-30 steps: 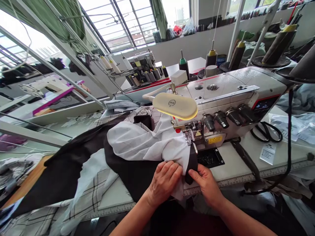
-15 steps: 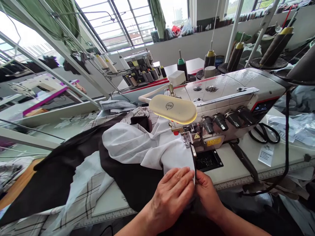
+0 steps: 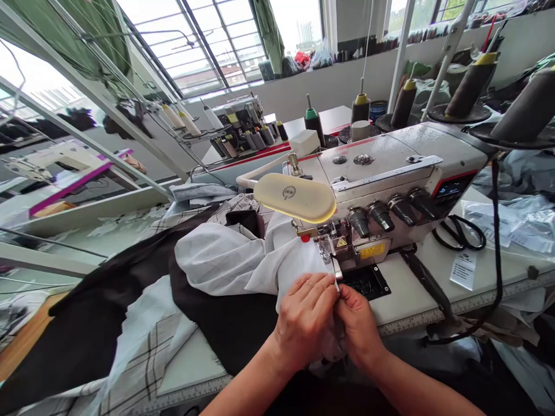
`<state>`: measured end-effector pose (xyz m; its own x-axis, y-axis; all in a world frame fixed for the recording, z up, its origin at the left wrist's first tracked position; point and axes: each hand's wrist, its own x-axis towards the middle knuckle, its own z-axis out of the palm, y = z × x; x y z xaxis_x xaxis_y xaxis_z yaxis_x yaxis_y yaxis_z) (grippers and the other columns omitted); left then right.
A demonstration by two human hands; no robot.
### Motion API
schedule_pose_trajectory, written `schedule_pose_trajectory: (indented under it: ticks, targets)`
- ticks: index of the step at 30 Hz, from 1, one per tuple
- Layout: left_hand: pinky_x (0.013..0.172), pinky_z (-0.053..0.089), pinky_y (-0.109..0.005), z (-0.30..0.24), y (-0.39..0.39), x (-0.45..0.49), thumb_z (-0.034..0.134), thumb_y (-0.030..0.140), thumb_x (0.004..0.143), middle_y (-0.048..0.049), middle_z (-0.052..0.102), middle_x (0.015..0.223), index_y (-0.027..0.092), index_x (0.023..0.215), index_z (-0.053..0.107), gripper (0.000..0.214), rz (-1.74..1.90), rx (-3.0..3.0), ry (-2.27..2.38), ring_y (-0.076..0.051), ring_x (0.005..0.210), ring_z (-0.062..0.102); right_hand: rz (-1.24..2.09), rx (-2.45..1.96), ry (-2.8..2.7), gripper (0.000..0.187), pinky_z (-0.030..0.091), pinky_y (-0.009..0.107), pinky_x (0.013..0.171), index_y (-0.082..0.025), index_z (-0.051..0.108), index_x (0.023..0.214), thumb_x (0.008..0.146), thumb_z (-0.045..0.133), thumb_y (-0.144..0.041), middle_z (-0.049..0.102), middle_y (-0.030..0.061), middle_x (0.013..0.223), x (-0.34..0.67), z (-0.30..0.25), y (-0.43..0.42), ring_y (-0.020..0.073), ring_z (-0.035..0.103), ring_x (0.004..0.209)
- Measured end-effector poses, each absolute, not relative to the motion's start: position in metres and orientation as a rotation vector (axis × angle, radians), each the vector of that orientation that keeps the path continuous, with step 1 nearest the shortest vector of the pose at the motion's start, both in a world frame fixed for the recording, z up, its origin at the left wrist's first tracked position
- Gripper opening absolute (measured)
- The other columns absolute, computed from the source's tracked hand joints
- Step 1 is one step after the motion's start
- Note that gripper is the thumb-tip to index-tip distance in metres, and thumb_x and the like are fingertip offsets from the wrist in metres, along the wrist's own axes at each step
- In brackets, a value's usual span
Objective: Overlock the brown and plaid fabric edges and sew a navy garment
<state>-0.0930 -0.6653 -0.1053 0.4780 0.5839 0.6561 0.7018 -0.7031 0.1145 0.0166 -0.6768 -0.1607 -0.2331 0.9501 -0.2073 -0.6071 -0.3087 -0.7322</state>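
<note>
My left hand (image 3: 303,315) and my right hand (image 3: 358,326) meet just in front of the presser foot (image 3: 325,248) of a white overlock sewing machine (image 3: 390,173). Both pinch gathered white fabric (image 3: 225,260) between fingers and thumbs, a few centimetres from the foot. Most of this cloth lies heaped to the left of the machine. Beneath it spreads a dark fabric (image 3: 217,312), with a white plaid fabric (image 3: 147,358) lower left. The needle area is partly hidden by the foot and the cloth.
An oval work lamp (image 3: 295,197) hangs over the foot. Black-handled scissors (image 3: 459,234) and a paper tag (image 3: 463,270) lie on the white table (image 3: 416,306) to the right. Thread cones (image 3: 472,81) stand behind the machine. Another overlock machine (image 3: 238,124) stands farther back.
The dark strip seen a second ago is now out of sight. My hands have closed together nearer the presser foot, gathering the white cloth between them. The view has turned slightly.
</note>
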Motion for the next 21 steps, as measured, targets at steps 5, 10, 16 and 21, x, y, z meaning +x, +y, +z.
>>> schedule_pose_trajectory:
  ticks: [5, 10, 16, 21]
  targets:
    - [0.096, 0.043, -0.033, -0.109, -0.668, -0.1, 0.052, 0.01, 0.086, -0.0049, 0.07, 0.101, 0.016, 0.095, 0.061, 0.015, -1.107, -2.514, -1.291, -0.017, 0.1, 0.063, 1.768, -0.819, -0.434, 0.024, 0.046, 0.021, 0.066, -0.017, 0.067, 0.08, 0.061, 0.079, -0.025, 0.067, -0.0005, 0.077, 0.01, -0.153, -0.676, 0.0126, 0.059, 0.07]
    - [0.093, 0.044, -0.035, -0.138, -0.709, -0.13, 0.054, 0.017, 0.085, -0.0055, 0.065, 0.108, 0.021, 0.11, 0.059, 0.025, -1.465, -2.165, -1.701, -0.02, 0.107, 0.057, 1.865, -0.875, -0.406, 0.031, 0.046, 0.022, 0.062, -0.017, 0.07, 0.081, 0.055, 0.082, -0.03, 0.068, 0.0006, 0.073, 0.011, -0.143, -0.678, 0.0128, 0.058, 0.066]
    - [0.041, 0.041, -0.02, -0.155, -0.7, -0.154, 0.06, 0.042, 0.079, -0.0012, 0.059, 0.084, 0.018, 0.106, 0.054, 0.037, -2.405, -1.529, -2.608, -0.01, 0.056, 0.053, 2.106, -0.93, -0.654, 0.029, 0.043, 0.021, 0.057, -0.012, 0.073, 0.077, 0.048, 0.077, -0.016, 0.068, 0.0043, 0.068, -0.003, -0.142, -0.679, 0.0126, 0.056, 0.059]
    - [0.036, 0.026, -0.012, -0.136, -0.661, -0.151, 0.07, 0.035, 0.069, 0.0067, 0.045, 0.058, 0.017, 0.078, 0.051, 0.028, -3.023, -1.226, -2.355, -0.003, 0.045, 0.038, 1.986, -1.012, -0.766, 0.024, 0.036, 0.019, 0.049, -0.011, 0.071, 0.072, 0.049, 0.075, -0.018, 0.067, 0.003, 0.065, -0.005, -0.153, -0.68, 0.0084, 0.047, 0.051]
